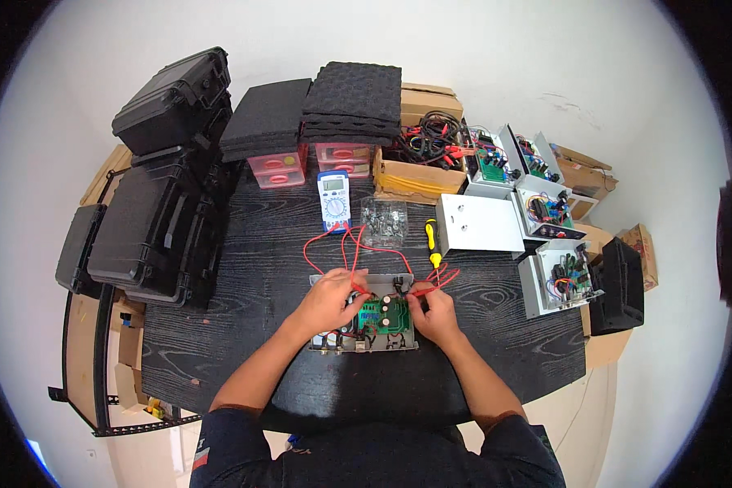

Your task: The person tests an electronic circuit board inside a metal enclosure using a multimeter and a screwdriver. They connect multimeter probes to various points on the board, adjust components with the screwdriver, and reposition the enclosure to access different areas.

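Open metal box [364, 325] w/ green circuit board [380, 315] at table [260, 276] front edge, left hand [330, 299] & right hand [435, 314] each pinching a probe on board, red leads [342, 244] to multimeter [334, 201] behind, yellow screwdriver [433, 241] nearby.

The left hand [331, 299] hides the green circuit board's [380, 315] left part and the probe tips
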